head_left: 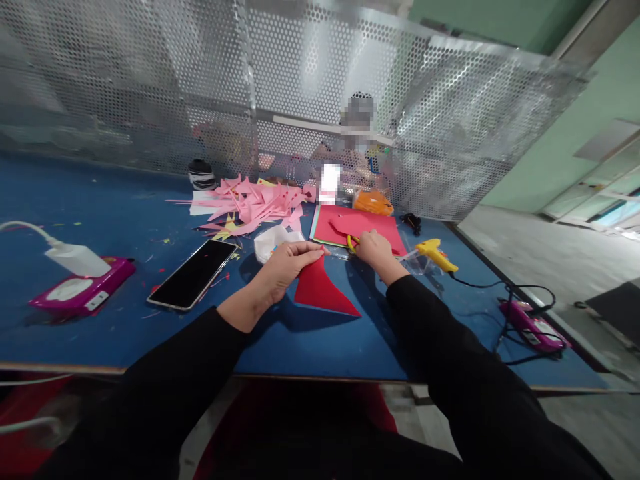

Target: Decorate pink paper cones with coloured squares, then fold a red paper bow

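Observation:
My left hand (pixel 287 270) pinches the top corner of a red, roughly triangular sheet (pixel 323 293), paper or felt by its look. The sheet hangs low over the blue table, its long edge towards me. Farther off to the right, my right hand (pixel 373 250) is closed at the yellow handles of a pair of scissors (pixel 351 244). Most of the scissors is hidden by the fingers. Right behind that hand lies a stack of coloured sheets (pixel 370 219), red on top. A white crumpled bag or cup (pixel 277 241) stands just behind my left hand.
Pink cut paper strips (pixel 260 203) lie heaped at the back. A phone (pixel 193 275) and a purple power strip (pixel 83 290) are on the left. On the right are a yellow glue gun (pixel 436 255) and another purple strip (pixel 535 328) with cables. Perforated mesh (pixel 310 73) closes the back.

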The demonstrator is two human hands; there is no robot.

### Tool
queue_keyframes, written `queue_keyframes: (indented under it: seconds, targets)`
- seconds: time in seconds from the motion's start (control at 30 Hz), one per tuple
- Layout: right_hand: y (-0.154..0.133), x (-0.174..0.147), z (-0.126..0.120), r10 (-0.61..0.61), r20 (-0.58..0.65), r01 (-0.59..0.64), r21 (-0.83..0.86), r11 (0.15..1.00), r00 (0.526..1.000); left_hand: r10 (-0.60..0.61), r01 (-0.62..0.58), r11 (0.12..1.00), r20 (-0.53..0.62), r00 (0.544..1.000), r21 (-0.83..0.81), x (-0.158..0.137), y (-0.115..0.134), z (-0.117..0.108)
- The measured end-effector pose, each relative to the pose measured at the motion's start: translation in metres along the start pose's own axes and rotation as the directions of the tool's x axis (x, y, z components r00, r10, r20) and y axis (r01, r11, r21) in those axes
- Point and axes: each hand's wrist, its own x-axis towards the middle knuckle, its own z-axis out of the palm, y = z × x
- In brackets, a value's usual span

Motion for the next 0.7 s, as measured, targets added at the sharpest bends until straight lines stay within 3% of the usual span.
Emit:
queue_keyframes:
  seconds: [0.23,0.47,0.57,0.7]
  targets:
    - [0.005,0.021,0.003,0.043,0.065,-0.038,-0.068,0.997,0.997,0.058,-0.059,0.997,-0.023,0.998,-0.048,0.000,-0.003,0.000]
    - [0.009,0.024,-0.013,0.141,0.124,-0.163,0.186,0.969,0.982,0.030,-0.032,0.994,-0.016,0.999,-0.101,0.000,-0.005,0.000]
    - [0.009,0.012,-0.016,0.160,0.194,-0.226,0.394,0.891,0.968,-0.009,0.004,0.991,-0.038,0.999,-0.132,0.000,-0.003,0.001]
    - [0.007,-0.020,-0.017,0.089,0.233,-0.227,0.673,0.704,0.968,-0.019,0.008,0.986,-0.066,0.998,-0.166,-0.002,-0.001,0.003]
